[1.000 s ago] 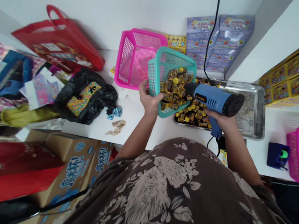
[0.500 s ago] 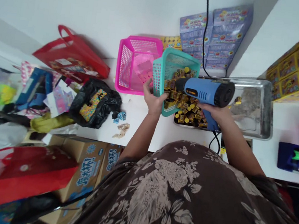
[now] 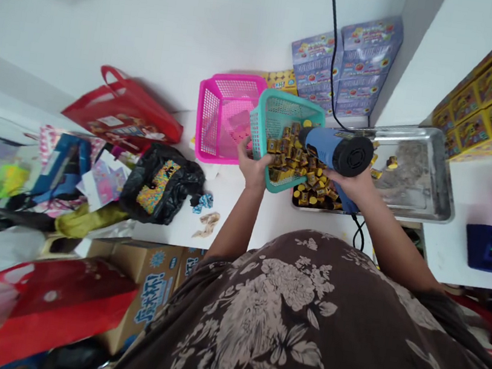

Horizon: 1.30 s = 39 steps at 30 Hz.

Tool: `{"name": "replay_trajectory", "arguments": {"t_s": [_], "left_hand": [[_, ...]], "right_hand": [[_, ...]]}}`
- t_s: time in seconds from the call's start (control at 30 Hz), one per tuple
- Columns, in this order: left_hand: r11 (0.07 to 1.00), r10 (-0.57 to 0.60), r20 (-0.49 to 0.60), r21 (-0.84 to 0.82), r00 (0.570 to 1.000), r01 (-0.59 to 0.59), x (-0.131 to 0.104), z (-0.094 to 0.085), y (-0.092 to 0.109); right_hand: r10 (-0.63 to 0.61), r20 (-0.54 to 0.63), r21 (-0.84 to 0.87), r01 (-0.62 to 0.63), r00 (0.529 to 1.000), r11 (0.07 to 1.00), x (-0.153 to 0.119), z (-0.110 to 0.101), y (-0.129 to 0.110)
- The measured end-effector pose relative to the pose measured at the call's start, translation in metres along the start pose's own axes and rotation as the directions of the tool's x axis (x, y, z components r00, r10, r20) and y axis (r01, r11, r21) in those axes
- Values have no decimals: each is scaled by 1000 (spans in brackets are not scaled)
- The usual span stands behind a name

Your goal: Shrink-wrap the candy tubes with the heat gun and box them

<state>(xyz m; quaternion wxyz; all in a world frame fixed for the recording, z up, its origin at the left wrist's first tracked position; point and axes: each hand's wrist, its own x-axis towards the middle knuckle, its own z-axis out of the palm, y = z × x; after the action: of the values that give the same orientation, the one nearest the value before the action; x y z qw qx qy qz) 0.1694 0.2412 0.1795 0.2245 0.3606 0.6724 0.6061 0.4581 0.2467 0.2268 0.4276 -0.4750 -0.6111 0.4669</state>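
Nearest: brown flowered shirt point(image 3: 281, 324), forearms reaching out over the white table point(image 3: 441, 248). Cardboard box point(image 3: 155, 294) low on the left, beneath table height.

Left hand point(image 3: 254, 170) clamped on the left side of a teal basket point(image 3: 283, 113), thumb over the rim. Basket tilted, its near right edge above the left end of a metal tray point(image 3: 409, 198). Small yellow-capped jars point(image 3: 289, 154) heaped inside; more lie in the tray below (one sits apart, toward the tray's middle).

Right hand point(image 3: 353, 184) closed round the grip of a blue heat gun point(image 3: 337, 150), nozzle at the jars in the basket; whether it touches them, cannot tell. Tray's right part holds a greyish patch.

Left along the table: black bag point(image 3: 182, 184) with coloured beads point(image 3: 158, 190). Dark blue tape dispenser point(image 3: 480, 245) right of the tray.

Farther: pink basket point(image 3: 209, 136) just beside the teal one, red bag point(image 3: 123, 109) upright, purple boxes point(image 3: 363, 66) stacked near the wall, black cord point(image 3: 334, 44) hanging before them. Yellow boxes point(image 3: 489, 112) stacked far right.
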Motion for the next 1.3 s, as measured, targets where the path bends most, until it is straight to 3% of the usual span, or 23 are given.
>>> {"name": "replay_trajectory", "arguments": {"t_s": [0.03, 0.1, 0.2, 0.37, 0.57, 0.83, 1.07, 1.3], "left_hand": [[1000, -1, 8, -10, 1000, 1, 1, 0, 0], [999, 3, 23, -37, 1000, -2, 2, -1, 0], [998, 26, 40, -61, 999, -23, 4, -3, 3], [996, 65, 54, -58, 996, -62, 11, -8, 9], [991, 59, 41, -119, 997, -54, 18, -4, 8], [997, 31, 67, -77, 997, -26, 15, -8, 7], [996, 67, 69, -67, 995, -62, 11, -8, 12], [986, 153, 46, -74, 987, -150, -2, -17, 26]], "right_hand": [[10, -21, -4, -10, 1000, 1000, -1, 1, 0], [166, 58, 50, -169, 984, 984, -8, 2, 0], [365, 201, 106, -390, 909, 915, -19, 5, -1], [325, 28, 113, -326, 945, 939, -29, 3, -5], [428, 95, 137, -437, 899, 889, -47, -3, -12], [405, 217, -37, -407, 888, 913, -56, -7, -2], [456, 140, 78, -469, 879, 880, -51, 0, -10], [334, 70, 198, -341, 940, 919, -21, 11, -18]]}}
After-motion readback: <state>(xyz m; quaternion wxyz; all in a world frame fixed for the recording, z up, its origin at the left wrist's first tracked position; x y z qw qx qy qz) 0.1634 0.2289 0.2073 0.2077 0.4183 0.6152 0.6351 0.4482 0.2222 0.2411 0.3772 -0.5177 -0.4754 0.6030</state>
